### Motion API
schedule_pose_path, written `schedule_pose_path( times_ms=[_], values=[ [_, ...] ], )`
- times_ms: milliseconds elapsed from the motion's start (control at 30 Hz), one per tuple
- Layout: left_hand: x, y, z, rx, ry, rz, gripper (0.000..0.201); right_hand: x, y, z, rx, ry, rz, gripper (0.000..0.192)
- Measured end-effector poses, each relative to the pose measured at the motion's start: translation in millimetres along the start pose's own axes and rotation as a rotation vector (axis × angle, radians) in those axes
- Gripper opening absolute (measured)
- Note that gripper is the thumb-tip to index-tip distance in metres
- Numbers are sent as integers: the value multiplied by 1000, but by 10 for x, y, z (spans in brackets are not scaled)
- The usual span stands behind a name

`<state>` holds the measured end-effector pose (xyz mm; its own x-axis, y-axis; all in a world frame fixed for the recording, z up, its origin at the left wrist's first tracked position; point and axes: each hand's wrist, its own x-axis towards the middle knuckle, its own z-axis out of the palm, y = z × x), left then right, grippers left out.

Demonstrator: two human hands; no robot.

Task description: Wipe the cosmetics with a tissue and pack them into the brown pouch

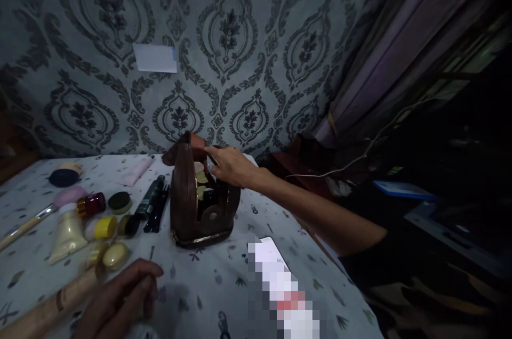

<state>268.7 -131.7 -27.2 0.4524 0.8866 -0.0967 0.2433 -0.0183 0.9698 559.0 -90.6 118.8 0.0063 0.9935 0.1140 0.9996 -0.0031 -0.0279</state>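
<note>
A brown makeup bag [182,195] stands unzipped on the cloth, with pale and yellow-green items [201,176] partly visible inside. At its mouth, my right hand [232,166] has its thumb and fingers drawn together next to a small glittery silver thing [210,164]. Whether that thing is in the grip is unclear, as the fingers cover much of it. Slightly blurred, my left hand [122,296] hovers low in front of the bag, fingers loosely bent and apart, nothing seen in them. Beside it lies a long beige tube-like item [56,304].
Cosmetics spread leftward: a cream tube [69,232], yellow-capped jar [104,227], dark green tube [151,195], pink tube [138,170], dark red bottle [94,204] and brush [28,226]. A phone [276,261], partly pixelated, lies right of centre on the patterned tablecloth [192,296]. Patterned wallpaper stands behind.
</note>
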Motion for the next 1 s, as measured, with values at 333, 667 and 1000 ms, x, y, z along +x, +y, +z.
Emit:
schedule_pose_path(
  times_ms=[333,667,1000],
  values=[
    [1383,1586,234,721,-174,883,24,105,18,51,-3,-58,-9,53],
    [1954,1768,330,1112,-708,684,19,170,150,48,32,-139,-20,39],
    [2333,1452,519,1062,-660,656,16,305,197,63,-41,-251,-48,30]
  ],
)
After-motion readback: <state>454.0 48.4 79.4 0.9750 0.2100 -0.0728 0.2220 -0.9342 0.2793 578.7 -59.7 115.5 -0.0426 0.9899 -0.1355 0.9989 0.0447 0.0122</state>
